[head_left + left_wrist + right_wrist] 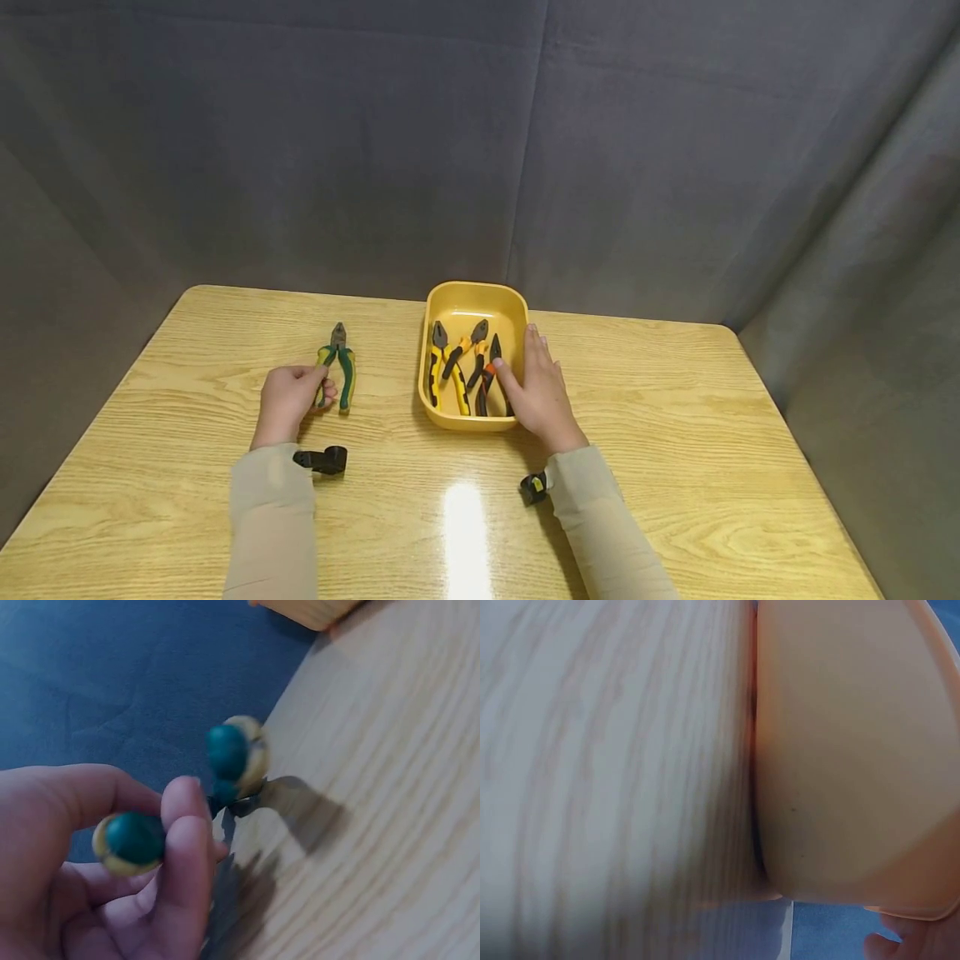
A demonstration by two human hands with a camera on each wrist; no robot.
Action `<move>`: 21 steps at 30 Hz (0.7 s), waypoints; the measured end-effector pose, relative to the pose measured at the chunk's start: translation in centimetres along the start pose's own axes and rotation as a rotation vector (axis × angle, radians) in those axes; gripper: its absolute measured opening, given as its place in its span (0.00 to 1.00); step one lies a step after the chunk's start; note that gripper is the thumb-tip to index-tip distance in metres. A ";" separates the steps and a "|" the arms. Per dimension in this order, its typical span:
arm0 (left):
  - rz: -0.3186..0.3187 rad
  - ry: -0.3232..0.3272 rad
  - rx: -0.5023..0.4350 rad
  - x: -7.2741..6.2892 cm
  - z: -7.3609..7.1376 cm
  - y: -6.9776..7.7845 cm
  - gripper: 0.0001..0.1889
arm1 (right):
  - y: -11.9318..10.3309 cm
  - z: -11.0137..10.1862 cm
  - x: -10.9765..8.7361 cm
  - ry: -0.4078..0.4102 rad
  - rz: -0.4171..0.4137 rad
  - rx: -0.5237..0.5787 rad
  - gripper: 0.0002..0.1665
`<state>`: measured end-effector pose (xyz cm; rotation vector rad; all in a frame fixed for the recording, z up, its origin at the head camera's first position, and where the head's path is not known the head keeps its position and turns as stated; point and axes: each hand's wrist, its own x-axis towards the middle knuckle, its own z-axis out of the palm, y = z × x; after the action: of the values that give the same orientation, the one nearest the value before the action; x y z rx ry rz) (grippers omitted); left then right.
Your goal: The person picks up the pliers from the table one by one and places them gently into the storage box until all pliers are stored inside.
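My left hand pinches one handle of a pair of pliers with green and yellow grips. Their handles are spread and the metal head points away from me. In the left wrist view the grip ends stand off the tabletop and cast a shadow. My right hand holds the right wall of a yellow tray, thumb over the rim and fingers along the outside. Inside lie yellow-black pliers, orange-black pliers and red-black pointed pliers, the last partly hidden by the thumb.
The wood-grain table carries everything, with the tray near its far edge. Behind it hangs a grey curtain, which also closes off both sides. A dark wrist camera juts out from the left sleeve, another from the right.
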<state>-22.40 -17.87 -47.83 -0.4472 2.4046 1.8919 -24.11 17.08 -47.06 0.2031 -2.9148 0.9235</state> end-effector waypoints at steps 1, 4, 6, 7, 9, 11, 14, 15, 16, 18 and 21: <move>-0.006 -0.015 -0.030 0.0 -0.1 0.0 0.23 | 0.0 0.0 0.0 -0.001 0.000 0.000 0.50; -0.039 -0.077 -0.089 0.0 -0.2 -0.1 0.23 | 0.0 0.0 -0.1 -0.002 -0.003 0.001 0.50; -0.064 -0.121 -0.129 0.1 -0.3 -0.2 0.23 | 0.1 -0.1 -0.1 0.000 -0.004 -0.001 0.51; -0.076 -0.140 -0.143 0.1 -0.3 -0.3 0.23 | 0.0 -0.1 -0.1 0.000 -0.003 -0.003 0.51; -0.098 -0.164 -0.185 0.2 -0.3 -0.3 0.23 | 0.0 -0.2 -0.2 0.003 -0.002 -0.001 0.51; -0.110 -0.176 -0.229 0.2 -0.3 -0.4 0.24 | 0.0 -0.2 -0.2 0.002 -0.002 0.003 0.51; -0.119 -0.194 -0.268 0.3 -0.4 -0.5 0.25 | -0.1 -0.2 -0.2 -0.002 0.002 0.008 0.51; -0.117 -0.202 -0.272 0.3 -0.5 -0.5 0.25 | -0.2 -0.2 -0.2 -0.005 0.005 0.010 0.51; -0.115 -0.209 -0.276 0.2 -0.5 -0.6 0.25 | -0.2 -0.3 -0.2 -0.006 0.006 0.010 0.51; -0.104 -0.218 -0.286 0.2 -0.6 -0.6 0.25 | -0.2 -0.2 -0.2 -0.006 0.008 0.008 0.51; -0.085 -0.221 -0.284 0.1 -0.7 -0.7 0.24 | -0.2 -0.2 -0.2 -0.003 0.005 0.006 0.52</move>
<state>-22.27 -18.68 -48.32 -0.3254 1.9601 2.1270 -23.90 17.01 -46.82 0.1975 -2.9173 0.9334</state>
